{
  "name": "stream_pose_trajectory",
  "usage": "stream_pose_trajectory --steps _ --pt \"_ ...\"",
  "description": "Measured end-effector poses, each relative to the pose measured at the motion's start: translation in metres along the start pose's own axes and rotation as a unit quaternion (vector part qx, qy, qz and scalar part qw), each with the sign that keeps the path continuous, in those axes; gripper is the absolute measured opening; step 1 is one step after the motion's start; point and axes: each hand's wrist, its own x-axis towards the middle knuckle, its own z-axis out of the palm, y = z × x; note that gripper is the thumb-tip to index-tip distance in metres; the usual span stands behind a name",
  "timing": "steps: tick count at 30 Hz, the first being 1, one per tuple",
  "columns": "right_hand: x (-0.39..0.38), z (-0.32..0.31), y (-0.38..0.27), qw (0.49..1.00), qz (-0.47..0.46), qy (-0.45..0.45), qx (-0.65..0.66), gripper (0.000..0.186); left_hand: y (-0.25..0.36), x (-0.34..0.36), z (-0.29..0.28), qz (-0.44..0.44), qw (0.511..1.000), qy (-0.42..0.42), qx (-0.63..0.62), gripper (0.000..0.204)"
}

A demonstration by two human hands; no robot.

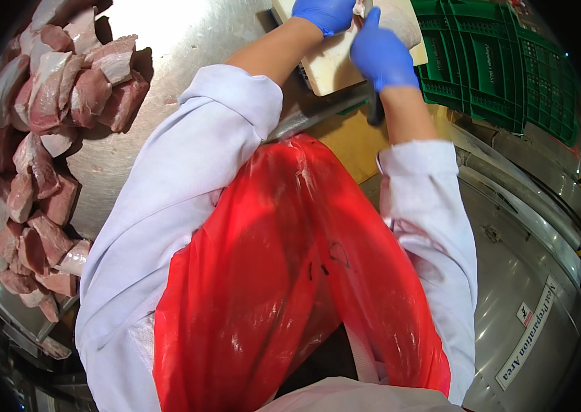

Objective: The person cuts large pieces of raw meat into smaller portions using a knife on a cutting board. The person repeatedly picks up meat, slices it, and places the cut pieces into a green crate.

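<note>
The blue-gloved left hand (326, 14) and blue-gloved right hand (384, 58) share one vivid, plain shade; the slim black knife handle (375, 108) is uniformly dark. The cream rectangular cutting board (333, 69) is pale, while the green plastic crates (472, 65) show an open grid. Chunky pink raw meat pieces (50, 96) are streaked whitish — some a deeper red — against the silver-grey steel tabletop (115, 147). The glossy red plastic apron (290, 233) is translucent; the white cloth sleeves (156, 185) are plain.

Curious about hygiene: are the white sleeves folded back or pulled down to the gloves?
Folded back: both white sleeves end in turned-up cuffs, leaving bare forearms between them and the blue gloves.
</note>
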Motion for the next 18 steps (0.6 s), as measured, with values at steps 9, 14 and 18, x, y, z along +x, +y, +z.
stream_pose_trajectory --steps 9,14,18 --pt "-0.179 -0.051 0.061 0.980 -0.061 -0.143 -0.122 0.082 -0.020 0.004 -0.017 -0.061 0.997 0.055 0.004 0.017" --pt "-0.152 -0.066 0.061 0.988 -0.072 -0.014 0.139 0.073 -0.035 0.005 -0.020 -0.037 0.996 0.081 0.016 0.018" --pt "-0.018 -0.011 0.032 0.977 -0.052 0.102 0.178 0.065 -0.019 0.008 -0.026 -0.038 0.998 0.043 0.030 0.018"
